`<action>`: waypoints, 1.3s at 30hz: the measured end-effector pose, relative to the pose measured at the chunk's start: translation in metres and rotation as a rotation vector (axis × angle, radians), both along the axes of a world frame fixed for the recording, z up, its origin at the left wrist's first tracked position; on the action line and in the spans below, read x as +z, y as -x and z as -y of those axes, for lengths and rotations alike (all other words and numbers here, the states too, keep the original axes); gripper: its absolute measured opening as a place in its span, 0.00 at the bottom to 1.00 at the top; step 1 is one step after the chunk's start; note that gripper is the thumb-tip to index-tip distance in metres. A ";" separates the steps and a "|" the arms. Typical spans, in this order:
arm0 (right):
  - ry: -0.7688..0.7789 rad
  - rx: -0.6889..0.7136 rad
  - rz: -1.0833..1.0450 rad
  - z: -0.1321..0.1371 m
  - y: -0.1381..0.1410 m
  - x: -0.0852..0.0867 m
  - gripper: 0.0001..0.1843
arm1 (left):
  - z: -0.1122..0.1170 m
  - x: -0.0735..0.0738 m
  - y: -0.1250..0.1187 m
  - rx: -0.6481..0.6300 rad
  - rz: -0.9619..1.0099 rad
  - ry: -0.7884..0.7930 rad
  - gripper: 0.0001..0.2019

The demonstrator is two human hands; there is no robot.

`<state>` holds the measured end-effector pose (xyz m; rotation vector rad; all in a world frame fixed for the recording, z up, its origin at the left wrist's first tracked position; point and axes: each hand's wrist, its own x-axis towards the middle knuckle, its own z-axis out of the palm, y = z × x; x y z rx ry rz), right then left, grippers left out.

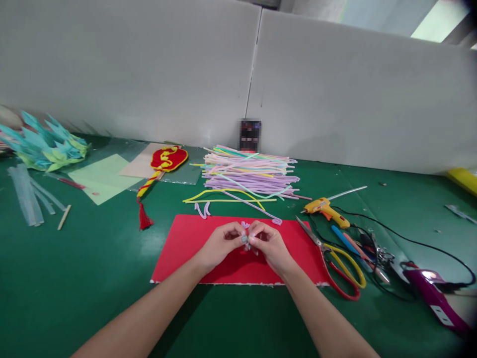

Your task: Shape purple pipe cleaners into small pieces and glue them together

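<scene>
Fingers [260, 242] pinching sm. pc [244, 239], scissors [323, 247] @ bd [190, 243] edge

Pale grey panels [130, 64] meet at a seam [254, 59] behind a glossy green table [93, 298]

Two hands [223, 242] [270, 244], one red board [182, 258], one glue gun [328, 211]

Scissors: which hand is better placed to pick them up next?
Likely the right hand: the scissors lie on that side, over the right edge of the red board, farther from the left hand. Both hands are busy with a small purple piece, so the right would need freeing.
</scene>
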<state>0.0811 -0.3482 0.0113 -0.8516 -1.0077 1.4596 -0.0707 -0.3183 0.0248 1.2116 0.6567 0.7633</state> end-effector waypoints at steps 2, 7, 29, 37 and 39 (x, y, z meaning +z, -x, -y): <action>0.046 -0.029 0.004 0.000 0.001 0.002 0.05 | -0.002 0.001 0.000 0.065 -0.042 -0.008 0.08; 0.103 -0.196 -0.003 -0.002 -0.002 0.005 0.05 | -0.009 -0.003 0.002 0.289 -0.298 -0.173 0.10; 0.134 -0.301 0.386 -0.008 -0.011 0.000 0.13 | -0.019 -0.014 -0.005 0.321 -0.724 -0.617 0.05; 0.079 -0.308 0.510 -0.006 -0.008 -0.001 0.13 | -0.014 -0.006 -0.001 0.355 -0.573 -0.517 0.08; 0.065 -0.334 0.525 -0.006 -0.007 -0.002 0.13 | -0.012 -0.004 -0.001 0.285 -0.543 -0.507 0.08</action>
